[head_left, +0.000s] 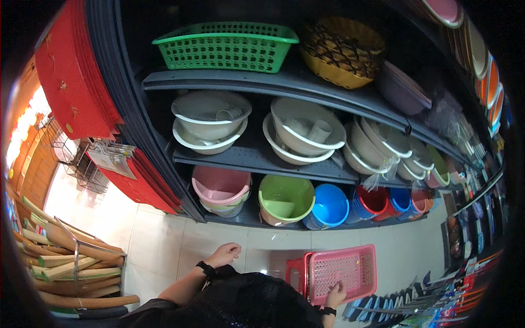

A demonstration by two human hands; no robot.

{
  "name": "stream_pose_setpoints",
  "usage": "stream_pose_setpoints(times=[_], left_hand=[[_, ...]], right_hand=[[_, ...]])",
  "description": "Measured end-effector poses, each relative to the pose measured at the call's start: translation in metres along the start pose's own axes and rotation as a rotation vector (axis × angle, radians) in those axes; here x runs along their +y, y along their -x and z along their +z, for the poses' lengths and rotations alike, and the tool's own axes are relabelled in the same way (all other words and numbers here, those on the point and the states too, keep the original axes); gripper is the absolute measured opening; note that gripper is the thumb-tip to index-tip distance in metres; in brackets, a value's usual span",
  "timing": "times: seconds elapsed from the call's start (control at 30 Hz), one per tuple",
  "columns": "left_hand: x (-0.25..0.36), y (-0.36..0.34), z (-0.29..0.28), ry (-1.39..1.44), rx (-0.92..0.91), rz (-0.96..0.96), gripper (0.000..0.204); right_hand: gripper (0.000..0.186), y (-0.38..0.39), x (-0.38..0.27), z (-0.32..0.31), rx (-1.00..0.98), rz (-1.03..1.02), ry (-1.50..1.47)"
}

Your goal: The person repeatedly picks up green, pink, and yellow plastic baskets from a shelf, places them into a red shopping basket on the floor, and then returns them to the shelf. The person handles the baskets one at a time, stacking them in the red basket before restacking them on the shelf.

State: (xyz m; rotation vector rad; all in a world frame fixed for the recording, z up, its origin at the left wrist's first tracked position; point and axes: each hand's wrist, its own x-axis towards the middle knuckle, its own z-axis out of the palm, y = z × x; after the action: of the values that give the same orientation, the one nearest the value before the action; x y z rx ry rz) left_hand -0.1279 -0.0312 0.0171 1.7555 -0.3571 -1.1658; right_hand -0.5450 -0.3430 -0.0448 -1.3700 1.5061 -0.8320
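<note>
My left hand, with a dark watch on its wrist, hangs in the air over the tiled floor in front of the shelf. Its fingers are curled in, and nothing shows in them. At the near edge of a pink perforated plastic basket is my right hand, its fingers curled together over the basket's rim area. Whether they grip the rim or hold something small cannot be made out. Under and left of the basket shows a red plastic stool-like piece; much of it is hidden.
Ahead, a dark shelf bears a green basket, a brown woven basket and stacked white basins. Coloured buckets line its bottom. Wooden handles fill a rack at left; mops crowd the right. Red mats hang left.
</note>
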Motion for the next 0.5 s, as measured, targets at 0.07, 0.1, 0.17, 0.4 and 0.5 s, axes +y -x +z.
stream_pose_setpoints(times=[0.07, 0.1, 0.17, 0.4, 0.5], left_hand=[[0.035, 0.001, -0.012, 0.055, 0.058, 0.088, 0.039], [0.050, 0.001, -0.020, 0.078, 0.077, 0.139, 0.038], [0.077, -0.001, -0.036, 0.067, 0.131, 0.239, 0.037], [0.107, 0.002, -0.078, -0.077, 0.245, 0.502, 0.030], [0.088, 0.012, -0.095, -0.060, 0.247, 0.477, 0.028]], right_hand=[[0.029, -0.007, -0.051, 0.032, -0.179, -0.125, 0.001], [0.028, -0.009, -0.081, 0.049, -0.255, -0.189, 0.001], [0.027, -0.013, -0.148, 0.083, -0.379, -0.384, 0.044], [0.023, 0.049, -0.436, 0.182, -0.606, -0.949, 0.109], [0.028, 0.076, -0.533, 0.216, -0.538, -1.327, 0.145]])
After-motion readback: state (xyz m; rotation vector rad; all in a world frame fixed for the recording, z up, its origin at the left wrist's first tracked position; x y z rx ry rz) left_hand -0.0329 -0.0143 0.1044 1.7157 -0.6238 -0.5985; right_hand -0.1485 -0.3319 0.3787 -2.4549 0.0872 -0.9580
